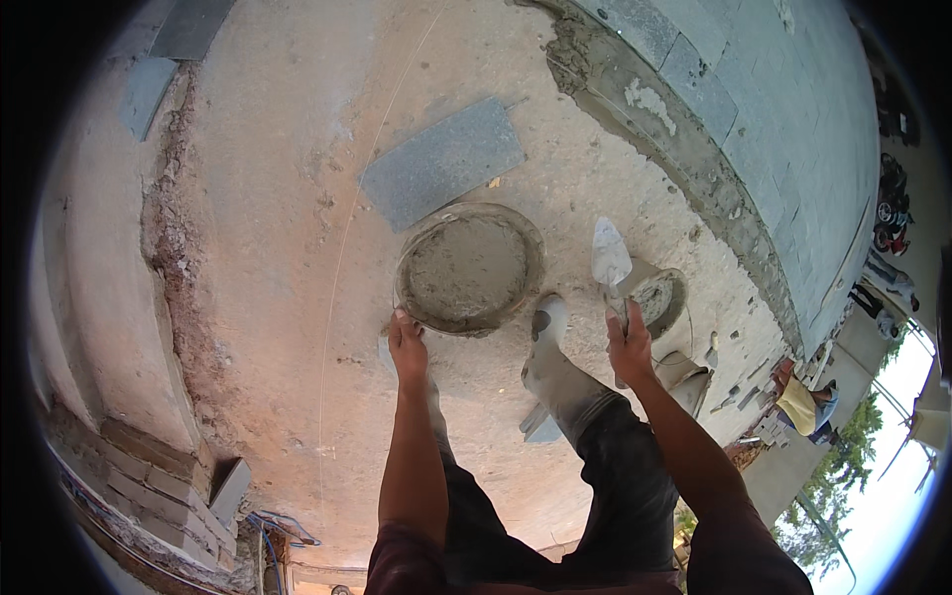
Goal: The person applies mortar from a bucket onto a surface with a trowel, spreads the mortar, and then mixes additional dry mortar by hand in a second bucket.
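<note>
A wide round pan [470, 268] of wet grey mortar sits on the ground in front of my feet. My left hand [406, 342] is closed on its near-left rim. My right hand [630, 347] is wrapped round the handle of a pointing-shaped trowel [610, 255], whose pale, mortar-smeared blade points away from me. Just right of the trowel a bucket [662, 297] lies tilted, with grey mortar showing in its mouth. Past the pan, a loose grey stone slab [443, 164] lies flat at a slant.
A strip of wet mortar [684, 149] borders grey paving [803, 129] at the far right. A string line [342, 238] runs along the ground left of the pan. Another bucket [684, 380] stands by my right forearm. Stacked blocks [164, 496] are at lower left; people and motorbikes are far right.
</note>
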Demonstrator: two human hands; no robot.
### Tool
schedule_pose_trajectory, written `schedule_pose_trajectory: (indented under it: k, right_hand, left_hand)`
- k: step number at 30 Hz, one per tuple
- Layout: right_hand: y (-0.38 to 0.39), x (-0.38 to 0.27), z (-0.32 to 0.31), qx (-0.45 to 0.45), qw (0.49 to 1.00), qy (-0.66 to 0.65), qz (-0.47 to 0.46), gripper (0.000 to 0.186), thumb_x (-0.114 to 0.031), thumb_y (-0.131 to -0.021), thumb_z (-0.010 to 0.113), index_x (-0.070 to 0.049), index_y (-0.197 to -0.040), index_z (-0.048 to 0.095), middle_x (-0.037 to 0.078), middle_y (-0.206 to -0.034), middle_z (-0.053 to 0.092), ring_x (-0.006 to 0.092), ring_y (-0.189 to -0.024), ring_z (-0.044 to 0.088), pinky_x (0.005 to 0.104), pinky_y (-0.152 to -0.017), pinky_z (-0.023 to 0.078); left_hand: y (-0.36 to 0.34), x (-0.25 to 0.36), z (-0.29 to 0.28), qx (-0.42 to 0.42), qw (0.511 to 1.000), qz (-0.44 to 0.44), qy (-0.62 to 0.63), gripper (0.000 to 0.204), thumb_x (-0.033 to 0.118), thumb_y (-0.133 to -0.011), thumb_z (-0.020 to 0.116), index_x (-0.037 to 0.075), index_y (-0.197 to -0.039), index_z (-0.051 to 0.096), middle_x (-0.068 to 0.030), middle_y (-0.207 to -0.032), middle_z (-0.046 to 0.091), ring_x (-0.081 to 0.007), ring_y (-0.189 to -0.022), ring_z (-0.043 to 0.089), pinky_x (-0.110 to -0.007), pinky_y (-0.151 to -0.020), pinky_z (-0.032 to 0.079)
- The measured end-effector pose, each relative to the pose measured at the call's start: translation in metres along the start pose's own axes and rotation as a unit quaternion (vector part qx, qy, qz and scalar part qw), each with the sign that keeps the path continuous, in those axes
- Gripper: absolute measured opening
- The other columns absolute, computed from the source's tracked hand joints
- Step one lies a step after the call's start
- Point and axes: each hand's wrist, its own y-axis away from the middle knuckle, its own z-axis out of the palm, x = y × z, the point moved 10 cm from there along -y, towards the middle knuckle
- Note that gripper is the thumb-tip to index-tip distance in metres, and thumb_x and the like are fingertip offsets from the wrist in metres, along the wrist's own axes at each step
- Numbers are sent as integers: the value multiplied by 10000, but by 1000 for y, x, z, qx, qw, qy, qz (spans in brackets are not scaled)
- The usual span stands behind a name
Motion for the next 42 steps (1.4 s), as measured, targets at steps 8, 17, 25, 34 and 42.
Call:
schedule_pose_trajectory:
  k: [8, 17, 25, 34, 42]
  right_hand:
    - [-42, -135, -49, -159, 872, 396, -239, 427, -321, -978, 605, -30, -1274, 501, 228, -1031, 676, 435, -951, 682, 526, -826, 537]
    - [-81, -171, -3, -199, 778, 534, -266, 418, -352, -1003, 574, -9, -1240, 539, 220, -974, 683, 382, -925, 711, 477, -818, 555]
    - [-96, -173, 106, -319, 797, 391, -332, 470, -374, -1018, 579, 90, -1082, 608, 295, -862, 688, 468, -865, 684, 520, -804, 538]
    - [-96, -151, 134, -323, 814, 286, -388, 417, -352, -988, 639, 63, -1030, 613, 288, -739, 644, 467, -712, 652, 499, -680, 506]
    - [-95, -140, 114, -341, 810, 239, -412, 413, -380, -986, 644, 31, -1016, 620, 269, -738, 635, 439, -696, 639, 492, -678, 497]
  left_hand:
    - [7, 87, 48, 61, 977, 119, -167, 381, 328, -1092, 473, -13, -997, 616, -104, -832, 647, -162, -757, 569, -368, -666, 506]
    - [28, 170, 106, 29, 911, 195, -363, 395, 284, -1069, 516, -25, -826, 548, -226, -613, 535, -312, -522, 486, -439, -556, 425]
    - [27, 192, 136, -32, 882, 254, -396, 399, 280, -1062, 525, -29, -813, 563, -283, -652, 572, -486, -601, 572, -491, -561, 437]
    - [8, 198, 113, -28, 849, 293, -438, 442, 302, -1052, 528, -54, -795, 570, -327, -726, 583, -521, -719, 591, -525, -642, 451]
    - [4, 185, 113, -52, 877, 248, -408, 463, 338, -1048, 531, -59, -817, 591, -294, -712, 583, -447, -664, 585, -487, -660, 465]
